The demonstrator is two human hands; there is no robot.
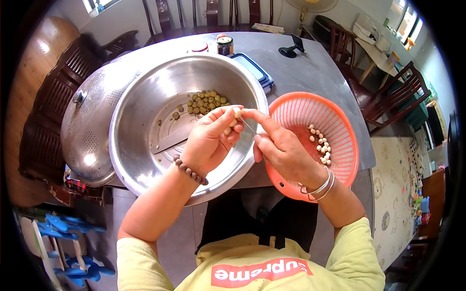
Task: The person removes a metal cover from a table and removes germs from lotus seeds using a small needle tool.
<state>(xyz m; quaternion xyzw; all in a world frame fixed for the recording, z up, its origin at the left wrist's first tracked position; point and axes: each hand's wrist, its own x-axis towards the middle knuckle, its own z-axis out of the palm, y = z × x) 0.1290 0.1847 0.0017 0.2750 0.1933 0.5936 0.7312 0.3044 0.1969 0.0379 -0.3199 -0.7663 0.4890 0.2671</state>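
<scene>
My left hand (206, 138) pinches a pale peeled lotus seed (237, 112) between thumb and fingertips, with more pale seeds tucked in its curled fingers. In my right hand (289, 148) is a thin needle-like pick (248, 125). Its tip meets the seed or lies right beside it; I cannot tell which. Both hands are over the near right rim of a big steel basin (145, 104). Inside the basin lie several greenish-brown unpeeled seeds (208, 99) and a flat blade, probably a knife (170, 142). Several pale peeled seeds (321, 143) rest in a red-orange plastic colander (345, 114) at right.
A perforated steel lid (90, 126) leans left of the basin. Behind the basin stand a jar (224, 45) and a blue-rimmed box (252, 68). A black phone stand (292, 46) is farther back on the grey table (320, 63). Wooden chairs (395, 94) surround it.
</scene>
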